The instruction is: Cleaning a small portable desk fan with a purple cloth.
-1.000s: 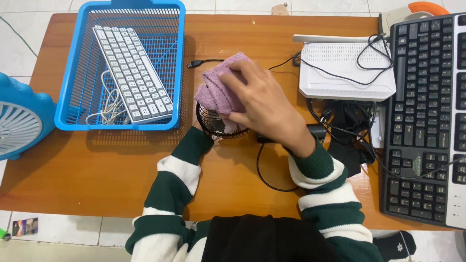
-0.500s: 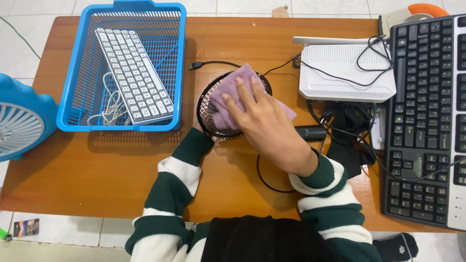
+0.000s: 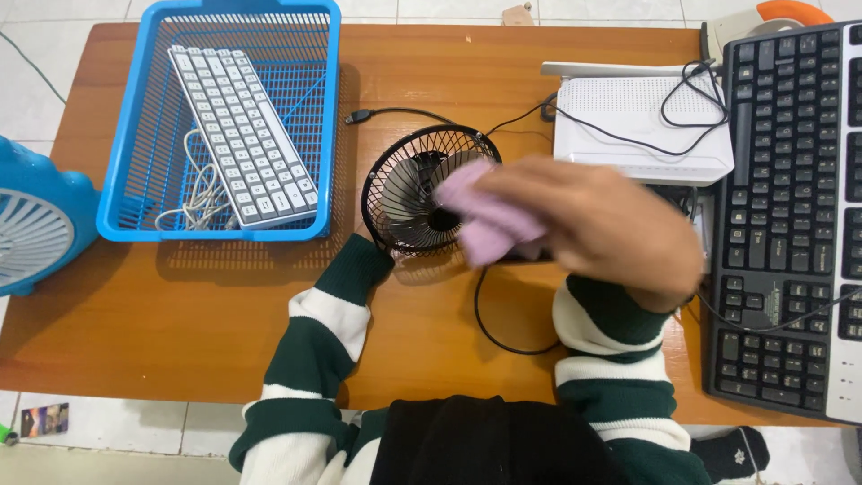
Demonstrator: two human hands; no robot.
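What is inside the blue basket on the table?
Inside the blue basket a white keyboard lies diagonally, with a white cable coiled beside and partly under it. The basket floor under the keyboard is hidden.

Cloth: pale purple. Fan: black wire grille, dark blades. Basket: bright blue mesh. Keyboard inside: white with grey keys, white cable. Table: orange-brown wood. Router: white, black cables. Large keyboard: black. Sleeves: dark green and white stripes. Second fan: blue, white grille
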